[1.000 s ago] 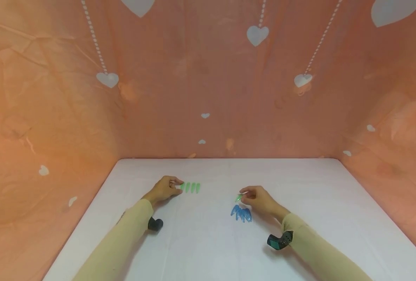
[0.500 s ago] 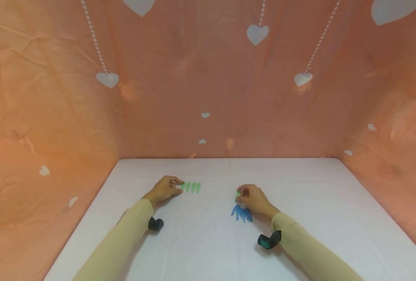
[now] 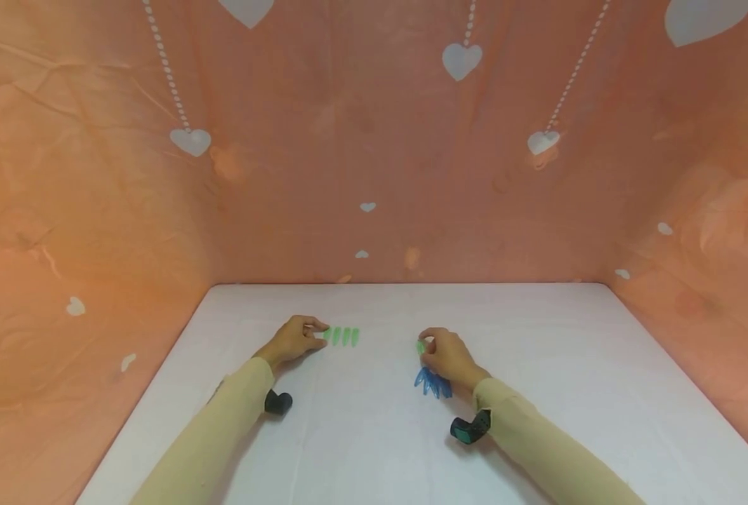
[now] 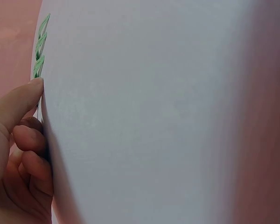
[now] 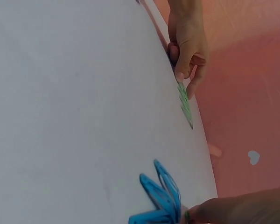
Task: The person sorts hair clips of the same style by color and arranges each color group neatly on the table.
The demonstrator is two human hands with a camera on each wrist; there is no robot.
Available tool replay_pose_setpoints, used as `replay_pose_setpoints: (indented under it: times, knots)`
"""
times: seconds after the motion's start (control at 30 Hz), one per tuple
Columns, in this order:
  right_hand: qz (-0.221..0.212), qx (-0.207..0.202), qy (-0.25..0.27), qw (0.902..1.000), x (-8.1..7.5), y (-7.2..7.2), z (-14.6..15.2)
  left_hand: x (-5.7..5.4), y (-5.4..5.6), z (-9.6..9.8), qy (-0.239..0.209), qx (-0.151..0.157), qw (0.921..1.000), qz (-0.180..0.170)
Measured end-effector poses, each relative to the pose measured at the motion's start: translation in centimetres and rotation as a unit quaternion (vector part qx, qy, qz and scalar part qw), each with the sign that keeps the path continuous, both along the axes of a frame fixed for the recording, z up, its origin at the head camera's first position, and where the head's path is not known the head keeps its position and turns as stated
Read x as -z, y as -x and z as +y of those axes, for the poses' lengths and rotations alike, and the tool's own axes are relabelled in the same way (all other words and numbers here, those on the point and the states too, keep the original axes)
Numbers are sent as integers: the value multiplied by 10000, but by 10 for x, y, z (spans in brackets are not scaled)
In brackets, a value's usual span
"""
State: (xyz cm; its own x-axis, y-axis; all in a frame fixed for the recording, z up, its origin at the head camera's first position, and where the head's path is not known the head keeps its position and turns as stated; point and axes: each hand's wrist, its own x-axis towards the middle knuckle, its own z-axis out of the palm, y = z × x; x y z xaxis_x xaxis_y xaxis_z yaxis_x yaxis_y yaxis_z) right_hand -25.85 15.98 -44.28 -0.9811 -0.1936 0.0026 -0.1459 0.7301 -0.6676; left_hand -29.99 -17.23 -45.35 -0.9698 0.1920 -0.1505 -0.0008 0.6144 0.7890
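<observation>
Several green snap hair clips (image 3: pixel 346 337) lie side by side in a short row on the white table. At the row's left end, the thumb and forefinger of my left hand (image 3: pixel 294 339) pinch the outermost green clip (image 3: pixel 327 334) by its two ends. In the left wrist view, my thumb hides part of the row beside the other green clips (image 4: pixel 39 65). My right hand (image 3: pixel 449 358) pinches another green hair clip (image 3: pixel 421 347) between thumb and forefinger. Just below it, a fanned pile of blue hair clips (image 3: pixel 431 383) lies on the table, partly covered by this hand.
The white tabletop (image 3: pixel 374 435) stretches around both hands. Orange cloth walls (image 3: pixel 374 140) printed with pale hearts rise along its back and sides. A dark wrist device (image 3: pixel 471 426) juts from the right sleeve, and another dark device (image 3: pixel 278 402) from the left.
My right hand has moved a little left and away from me with its green hair clip, which has turned more upright. My left hand and the green row stay in place.
</observation>
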Motion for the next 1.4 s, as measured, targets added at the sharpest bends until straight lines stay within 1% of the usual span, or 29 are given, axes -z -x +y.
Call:
replay_pose_setpoints:
  times: [0.2,0.4,0.57,0.77,0.83,0.97,1.03,1.2,1.4]
  knots:
    - [-39,-196,-10,9998,-1,3,-2,2,1,-1,7,32,9999,149]
    - [-194,-379,248,9988,3,7,2,3,1,-1,-4,85,9998,160]
    - [-393,-360,670,9963,2,8,1,1,0,0,-30,62,9999,99]
    - [-634,-289,1196,9904,-5,8,-7,0,-1,1,25,18,9999,129]
    - [-661,-286,1286,9891,-7,8,-11,0,-1,0,57,24,9999,144]
    - [-511,-370,1445,9875,-9,9,-17,1,0,0,38,75,9998,174]
    - [-472,-488,1642,9841,-9,11,-20,2,1,-1,26,110,9998,191]
    - [-630,-739,2127,9723,-9,17,-27,3,1,-2,19,129,9998,141]
    - [-550,-981,2438,9633,-9,20,-35,2,1,-1,-8,109,9999,108]
